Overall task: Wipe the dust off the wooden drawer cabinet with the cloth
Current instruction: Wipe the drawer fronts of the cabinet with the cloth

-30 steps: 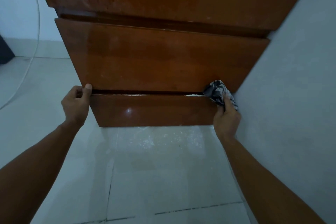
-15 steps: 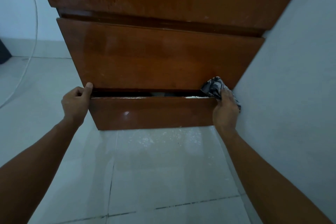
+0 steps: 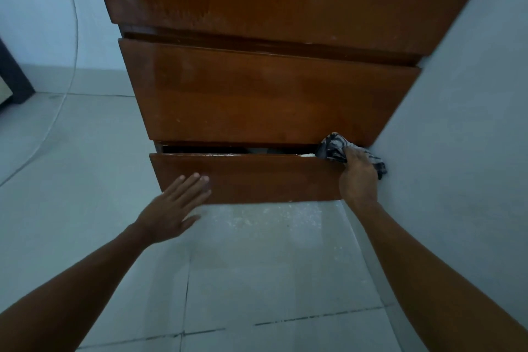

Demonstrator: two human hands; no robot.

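Bottom drawer (image 3: pixel 245 177) of the wooden cabinet (image 3: pixel 271 94) sits pulled out a crack, dark gap above its top edge. Right hand (image 3: pixel 358 177) is clamped on the patterned cloth (image 3: pixel 333 148), bunched and pressed onto the drawer's top edge at the far right corner, tight against the wall (image 3: pixel 471 123). Looks like the drawer was cracked open precisely to expose that edge: pale dust (image 3: pixel 220 155) shows along it mid-span and just left of the cloth.

Left hand (image 3: pixel 174 206) is flat, fingers spread, gripping nothing, fingertips at the lower-left of the drawer front. Contact unclear; likely bracing so the drawer doesn't slide under wipe pressure.

Drawer contents: something pale-grey visible through the gap (image 3: pixel 257 149), can't identify.

Floor tiles (image 3: pixel 257 266) in front carry whitish specks, probably fallen dust. Upper fronts look hazy in patches.
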